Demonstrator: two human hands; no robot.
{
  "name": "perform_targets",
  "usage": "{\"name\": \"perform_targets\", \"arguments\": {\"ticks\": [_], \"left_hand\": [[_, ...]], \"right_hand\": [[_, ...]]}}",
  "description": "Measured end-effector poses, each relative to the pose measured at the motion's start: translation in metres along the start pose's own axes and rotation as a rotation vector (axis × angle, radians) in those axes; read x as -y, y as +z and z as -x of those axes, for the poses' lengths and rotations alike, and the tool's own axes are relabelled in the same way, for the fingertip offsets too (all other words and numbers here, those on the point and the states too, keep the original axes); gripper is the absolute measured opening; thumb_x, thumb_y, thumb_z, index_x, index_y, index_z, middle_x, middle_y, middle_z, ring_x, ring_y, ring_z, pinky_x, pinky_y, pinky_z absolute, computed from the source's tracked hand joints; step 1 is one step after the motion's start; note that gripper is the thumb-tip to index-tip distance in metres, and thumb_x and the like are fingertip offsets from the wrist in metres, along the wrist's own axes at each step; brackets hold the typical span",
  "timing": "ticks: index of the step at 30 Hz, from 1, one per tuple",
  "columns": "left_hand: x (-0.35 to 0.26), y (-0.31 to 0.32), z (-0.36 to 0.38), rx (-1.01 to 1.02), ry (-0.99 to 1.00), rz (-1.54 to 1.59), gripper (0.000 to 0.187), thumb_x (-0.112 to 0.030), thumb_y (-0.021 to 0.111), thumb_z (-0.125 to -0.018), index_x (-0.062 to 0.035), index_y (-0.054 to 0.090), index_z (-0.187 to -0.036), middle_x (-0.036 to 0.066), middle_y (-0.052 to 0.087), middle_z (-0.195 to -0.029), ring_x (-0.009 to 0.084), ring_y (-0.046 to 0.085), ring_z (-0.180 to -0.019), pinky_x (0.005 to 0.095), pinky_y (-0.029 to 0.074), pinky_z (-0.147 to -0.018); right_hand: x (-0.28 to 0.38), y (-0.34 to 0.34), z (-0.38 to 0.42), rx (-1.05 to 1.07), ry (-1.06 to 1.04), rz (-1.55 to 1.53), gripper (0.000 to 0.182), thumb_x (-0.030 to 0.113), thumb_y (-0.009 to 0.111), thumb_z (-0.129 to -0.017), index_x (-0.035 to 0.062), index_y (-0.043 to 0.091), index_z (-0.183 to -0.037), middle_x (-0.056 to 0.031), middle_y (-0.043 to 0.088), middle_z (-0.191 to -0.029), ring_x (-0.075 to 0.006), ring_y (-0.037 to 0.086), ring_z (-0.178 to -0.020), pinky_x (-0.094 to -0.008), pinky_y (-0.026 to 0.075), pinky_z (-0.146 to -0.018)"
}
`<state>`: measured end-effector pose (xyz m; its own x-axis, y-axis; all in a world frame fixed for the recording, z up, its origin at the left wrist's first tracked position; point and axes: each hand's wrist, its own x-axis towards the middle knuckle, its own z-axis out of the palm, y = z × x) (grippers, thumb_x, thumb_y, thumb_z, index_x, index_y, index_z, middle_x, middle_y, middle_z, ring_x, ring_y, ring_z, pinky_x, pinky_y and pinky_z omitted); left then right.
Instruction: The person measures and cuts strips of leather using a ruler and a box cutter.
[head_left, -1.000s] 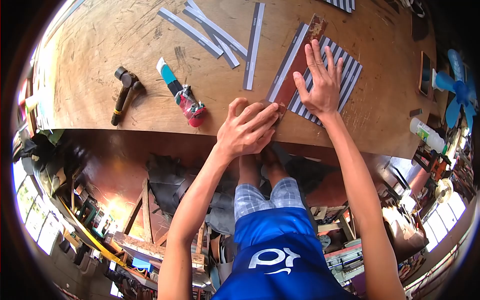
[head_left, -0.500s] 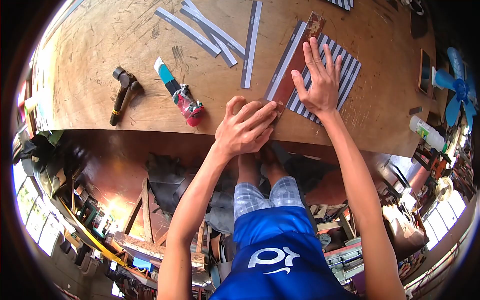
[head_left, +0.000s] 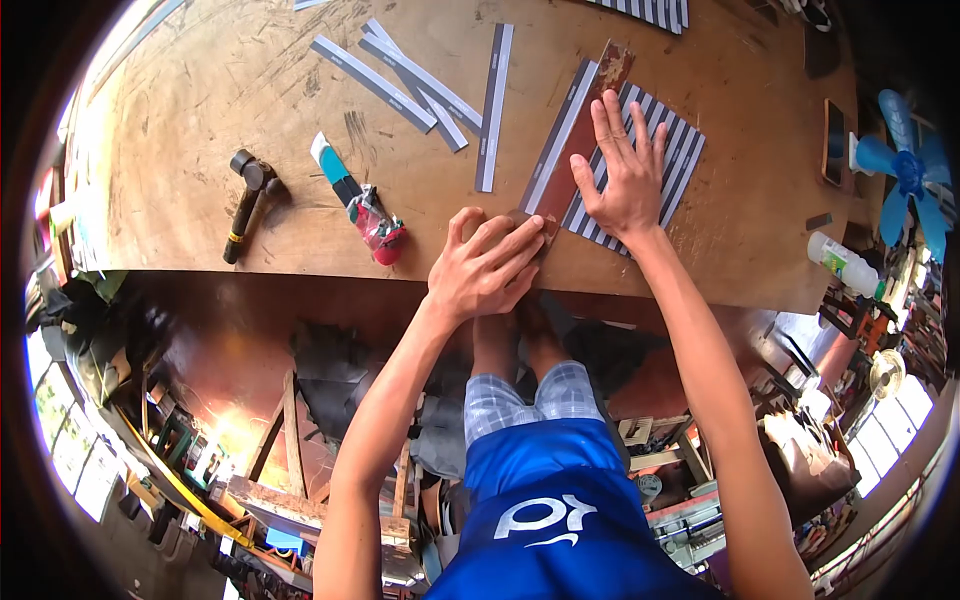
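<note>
My left hand (head_left: 485, 262) is closed, fingers bent, at the near end of a worn reddish-brown straightedge (head_left: 577, 135). Anything inside its grip is hidden by the fingers. With fingers spread, my right hand (head_left: 628, 185) lies flat across the straightedge and a grey-and-white striped sheet (head_left: 683, 150). A grey-and-white strip (head_left: 558, 140) runs along the straightedge's left side. Farther left is a cut strip (head_left: 494, 105), beside several more crossed strips (head_left: 385, 85).
A hammer (head_left: 250, 205) and a teal-handled tool with a red wrapped end (head_left: 360, 205) lie on the wooden table (head_left: 220, 110). Toward the right are a phone (head_left: 833, 142), a white bottle (head_left: 845, 262) and a blue fan (head_left: 905, 170). Another striped sheet (head_left: 650, 10) lies at the far edge.
The view has shifted slightly, so the table items appear a little lower and farther left. Both hands keep nearly the same pose on the straightedge.
</note>
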<state>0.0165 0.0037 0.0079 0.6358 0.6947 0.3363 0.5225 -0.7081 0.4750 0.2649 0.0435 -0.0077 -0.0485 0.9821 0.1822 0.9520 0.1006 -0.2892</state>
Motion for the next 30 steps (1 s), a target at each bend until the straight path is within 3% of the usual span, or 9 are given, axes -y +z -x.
{"name": "perform_targets", "arguments": {"ticks": [7,9,10,13,18,22,23,26,30], "left_hand": [[0.000,-0.004,-0.001,0.005,0.016,-0.002,0.041,-0.022,0.080,-0.075,-0.0158,0.074,-0.115,-0.005,0.064,-0.136,0.0187,0.062,-0.107,0.0468,0.041,-0.103],[0.000,-0.003,-0.002,-0.005,0.024,-0.005,0.041,-0.023,0.080,-0.075,-0.0158,0.074,-0.115,-0.005,0.065,-0.135,0.0188,0.062,-0.107,0.0469,0.041,-0.103],[0.000,-0.003,-0.002,-0.010,0.027,0.003,0.041,-0.023,0.080,-0.075,-0.0155,0.074,-0.114,-0.005,0.065,-0.135,0.0189,0.062,-0.106,0.0469,0.040,-0.103],[0.000,-0.004,-0.002,-0.017,0.038,0.001,0.040,-0.023,0.081,-0.074,-0.0150,0.074,-0.113,-0.004,0.065,-0.135,0.0191,0.062,-0.106,0.0469,0.040,-0.103],[-0.005,-0.016,-0.011,0.026,0.021,0.086,0.035,-0.019,0.078,-0.078,-0.0124,0.073,-0.113,-0.001,0.066,-0.133,0.0227,0.062,-0.106,0.0467,0.041,-0.102],[0.000,-0.067,-0.008,-0.024,-0.084,-0.067,0.042,-0.002,0.068,-0.079,-0.0111,0.071,-0.120,0.005,0.064,-0.134,0.0248,0.061,-0.109,0.0433,0.043,-0.100],[0.008,-0.088,-0.005,0.013,-0.138,-0.136,0.051,0.003,0.063,-0.078,-0.0129,0.069,-0.126,0.006,0.064,-0.134,0.0250,0.060,-0.111,0.0422,0.044,-0.098],[0.042,-0.124,0.015,0.199,-0.193,-0.421,0.065,0.001,0.062,-0.080,-0.0166,0.057,-0.142,0.008,0.056,-0.141,0.0252,0.059,-0.111,0.0427,0.046,-0.093],[0.075,-0.123,0.035,0.343,-0.112,-0.583,0.064,-0.001,0.062,-0.082,-0.0181,0.054,-0.143,0.011,0.053,-0.143,0.0256,0.059,-0.112,0.0419,0.046,-0.092]], "right_hand": [[0.003,-0.013,-0.003,0.127,0.017,0.052,0.078,0.049,0.055,-0.095,0.0186,0.028,-0.162,0.0003,0.024,-0.169,-0.0363,0.026,-0.152,-0.0650,0.007,-0.123],[0.005,-0.020,-0.006,0.256,0.026,0.104,0.095,0.064,0.057,-0.090,0.0161,0.020,-0.163,-0.0023,0.016,-0.171,-0.0378,0.021,-0.154,-0.0682,0.004,-0.121],[0.006,-0.025,-0.008,0.246,0.025,0.106,0.095,0.064,0.057,-0.090,0.0161,0.020,-0.163,-0.0023,0.016,-0.171,-0.0378,0.021,-0.154,-0.0682,0.004,-0.121],[0.012,-0.040,-0.016,0.462,0.030,0.152,0.132,0.082,0.066,-0.070,0.0095,0.009,-0.164,-0.0084,0.006,-0.172,-0.0389,0.013,-0.155,-0.0708,0.002,-0.120],[0.028,-0.052,-0.028,0.617,0.128,0.217,0.136,0.080,0.070,-0.068,0.0083,0.005,-0.164,-0.0091,0.003,-0.172,-0.0379,0.011,-0.156,-0.0733,0.005,-0.118],[0.033,-0.051,-0.034,0.667,0.158,0.238,0.139,0.078,0.073,-0.066,0.0045,0.005,-0.162,-0.0094,0.001,-0.172,-0.0366,0.009,-0.156,-0.0810,0.009,-0.113],[0.034,-0.051,-0.034,0.678,0.171,0.230,0.140,0.078,0.074,-0.066,0.0045,0.004,-0.162,-0.0091,0.000,-0.172,-0.0363,0.008,-0.157,-0.0811,0.009,-0.113],[0.038,-0.051,-0.036,0.695,0.203,0.220,0.140,0.075,0.075,-0.066,0.0045,0.003,-0.162,-0.0088,-0.003,-0.172,-0.0362,0.008,-0.157,-0.0814,0.009,-0.113],[0.042,-0.049,-0.040,0.741,0.237,0.249,0.139,0.071,0.078,-0.067,0.0045,0.002,-0.162,-0.0097,-0.006,-0.171,-0.0367,0.007,-0.157,-0.0824,0.008,-0.112]]}}
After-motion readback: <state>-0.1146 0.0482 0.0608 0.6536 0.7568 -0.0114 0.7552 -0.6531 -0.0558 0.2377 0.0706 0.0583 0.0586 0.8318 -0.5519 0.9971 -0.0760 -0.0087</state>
